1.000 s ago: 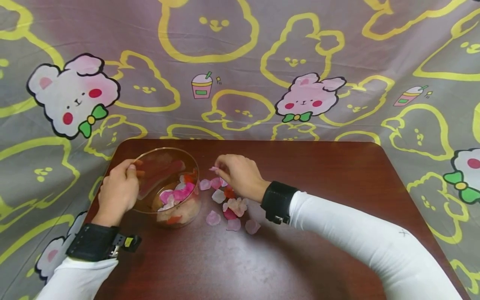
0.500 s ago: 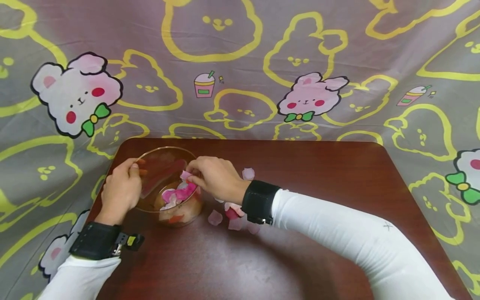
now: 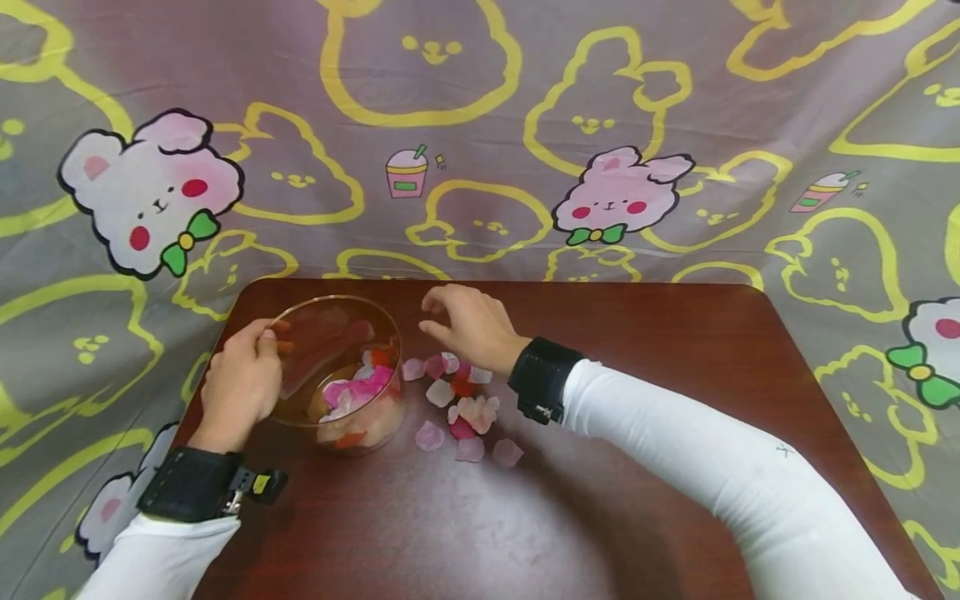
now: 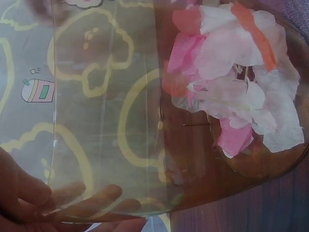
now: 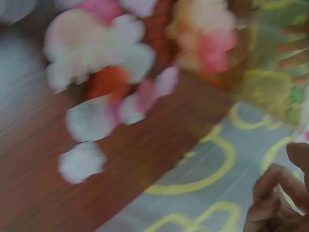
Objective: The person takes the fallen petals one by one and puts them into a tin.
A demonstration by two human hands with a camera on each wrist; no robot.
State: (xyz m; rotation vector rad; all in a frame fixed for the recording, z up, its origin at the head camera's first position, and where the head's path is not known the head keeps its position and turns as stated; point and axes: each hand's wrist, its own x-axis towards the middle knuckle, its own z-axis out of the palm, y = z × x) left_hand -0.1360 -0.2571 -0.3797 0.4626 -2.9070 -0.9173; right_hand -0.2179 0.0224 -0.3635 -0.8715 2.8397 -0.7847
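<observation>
The left hand holds the clear glass bowl by its near-left rim, thumb over the edge and fingers curled against the outer wall; that grip tilts the bowl toward the right. Pink, white and orange petals lie piled inside it. The right hand hovers above the bench, its grip loosely curled and holding nothing. Just below it, loose petals are scattered on the wood beside the bowl.
</observation>
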